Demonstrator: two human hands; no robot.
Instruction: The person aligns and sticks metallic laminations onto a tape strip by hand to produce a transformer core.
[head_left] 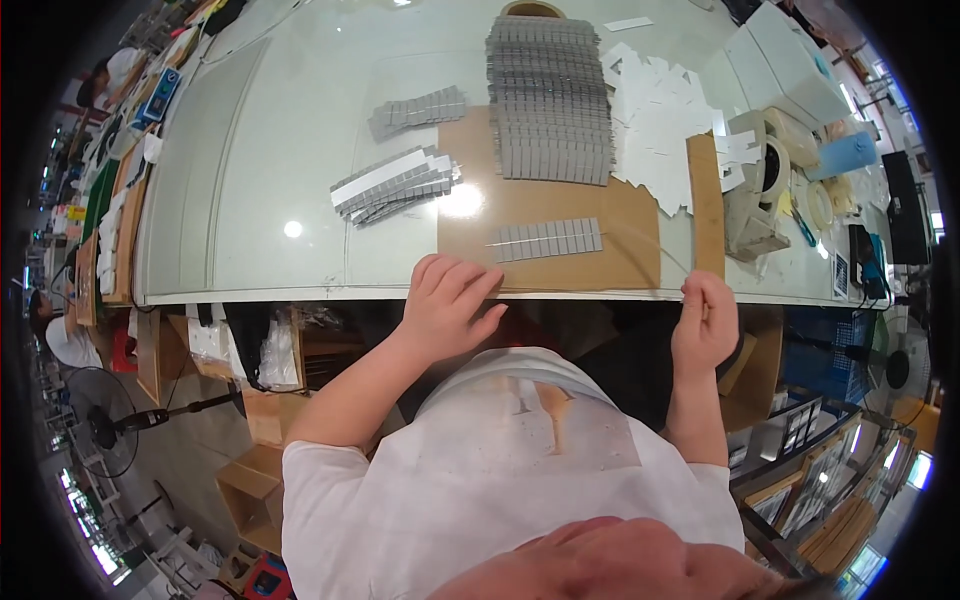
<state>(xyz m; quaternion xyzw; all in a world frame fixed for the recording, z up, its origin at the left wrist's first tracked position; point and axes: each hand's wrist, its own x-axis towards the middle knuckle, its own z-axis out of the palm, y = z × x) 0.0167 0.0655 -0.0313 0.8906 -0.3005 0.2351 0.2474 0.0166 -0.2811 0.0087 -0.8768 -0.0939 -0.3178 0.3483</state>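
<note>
Right hand [706, 310] pinches tight, apparently on clear tape [650, 241] arcing from the grey strip [548, 240]; left hand [450, 305], fingers loosely spread, holds nothing near the strip's left end. The strip lies on cardboard [630, 270], probably sparing the table [250, 240]. Rightward, a dispenser [752, 238] seems to carry a roll [772, 170]; a carton's [238, 512] contents I can't tell.

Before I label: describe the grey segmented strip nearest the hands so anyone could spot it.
On the white table, find the broad cardboard sheet at the near edge. The grey segmented strip lies on it, just beyond the left hand. Unlike the larger grey stack behind it and two fanned piles to the left, it lies alone.
</note>
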